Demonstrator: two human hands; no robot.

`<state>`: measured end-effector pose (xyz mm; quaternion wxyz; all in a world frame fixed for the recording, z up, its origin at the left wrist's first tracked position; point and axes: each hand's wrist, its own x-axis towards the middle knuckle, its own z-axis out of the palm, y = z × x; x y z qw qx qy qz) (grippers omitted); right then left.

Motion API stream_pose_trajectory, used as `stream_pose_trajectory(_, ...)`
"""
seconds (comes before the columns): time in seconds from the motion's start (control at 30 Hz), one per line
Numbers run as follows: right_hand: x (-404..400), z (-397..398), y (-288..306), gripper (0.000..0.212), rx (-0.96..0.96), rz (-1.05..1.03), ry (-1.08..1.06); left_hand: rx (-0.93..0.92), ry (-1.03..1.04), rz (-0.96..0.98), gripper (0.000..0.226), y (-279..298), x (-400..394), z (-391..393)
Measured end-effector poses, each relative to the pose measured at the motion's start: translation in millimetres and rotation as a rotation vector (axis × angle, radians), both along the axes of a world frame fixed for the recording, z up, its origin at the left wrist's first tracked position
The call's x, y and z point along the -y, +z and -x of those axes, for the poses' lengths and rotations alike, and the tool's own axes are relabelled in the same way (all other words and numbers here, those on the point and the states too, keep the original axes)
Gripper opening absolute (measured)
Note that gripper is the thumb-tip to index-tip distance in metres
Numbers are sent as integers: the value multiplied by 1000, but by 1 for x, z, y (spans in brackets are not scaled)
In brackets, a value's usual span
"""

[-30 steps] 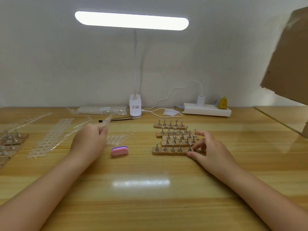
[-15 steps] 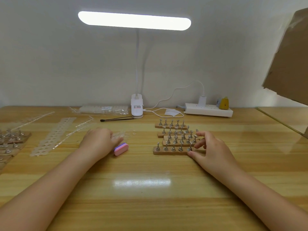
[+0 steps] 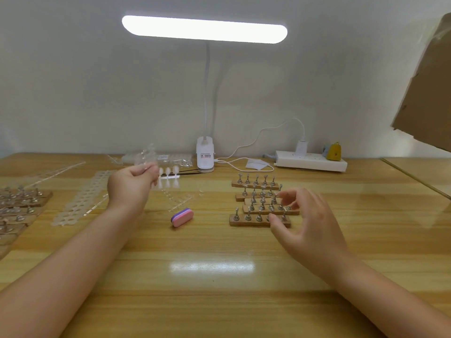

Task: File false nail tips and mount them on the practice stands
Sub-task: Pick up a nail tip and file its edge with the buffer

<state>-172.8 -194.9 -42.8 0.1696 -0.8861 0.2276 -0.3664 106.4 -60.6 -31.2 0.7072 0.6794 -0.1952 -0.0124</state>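
From the head view, a wooden table with a glossy striped grain is seen, with a bright patch of lamp light reflected on it nearer the viewer than both hands. Behind it a plain pale wall is shown, and a brown cardboard sheet is seen leaning in at the upper right.

A strip of clear nail tips is pinched in the curled fingers of the left hand and held raised above the table; its free end is extended to the right of the fingertips. Below those fingers more clear tip strips are laid on the wood, and a pink and purple buffer block is found just nearer the viewer. To the left of the hand, emptied tip frames and further stands are spread.

The right hand is held loosely spread with fingers partly bent and nothing gripped. Under and just beyond its fingertips five wooden practice stands with metal pegs are set in rows; whether they are touched cannot be told.

Beyond both hands, a white clip lamp with a lit bar, a white power strip and a small yellow object are placed along the wall.
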Motion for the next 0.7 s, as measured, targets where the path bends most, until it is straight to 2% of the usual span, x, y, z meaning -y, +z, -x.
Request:
stream_pose_trajectory(0.07, -12, -5, 3, 45, 76, -394, 152, -83, -110, 107, 20, 10, 3, 20)
stream_pose_trajectory(0.13, -21, -12, 6, 74, 154, -999, 356, -67, -261, 59, 11, 14, 9, 53)
stream_pose_trajectory(0.17, -23, -16, 6, 90, 200, -1270, 442, -7, -314, 2, 9, 12, 12, 73)
stream_pose_trajectory(0.2, -25, -18, 5, 103, 235, -1464, 506, 129, -330, -62, 11, 9, 15, 92)
stream_pose_trajectory(0.23, -25, -18, 4, 111, 258, -1576, 552, 314, -323, -120, 13, 5, 16, 108)
stream_pose_trajectory(0.3, -25, -18, 3, 110, 272, -1633, 607, 642, -346, -205, 16, -2, 19, 132)
stream_pose_trajectory(0.37, -24, -18, 2, 96, 275, -1607, 638, 790, -381, -341, 15, -3, 16, 143)
stream_pose_trajectory(0.4, -23, -18, 0, 86, 284, -1584, 636, 862, -354, -403, 17, -3, 13, 146)
stream_pose_trajectory(0.5, -21, -20, -2, 59, 350, -1495, 572, 1268, -185, -622, 34, -4, 13, 147)
stream_pose_trajectory(0.63, -16, -20, -4, 45, 406, -1373, 461, 1177, -361, -832, 74, -3, 15, 147)
stream_pose_trajectory(0.7, -13, -19, -4, 42, 429, -1354, 417, 1141, -484, -785, 79, -3, 14, 141)
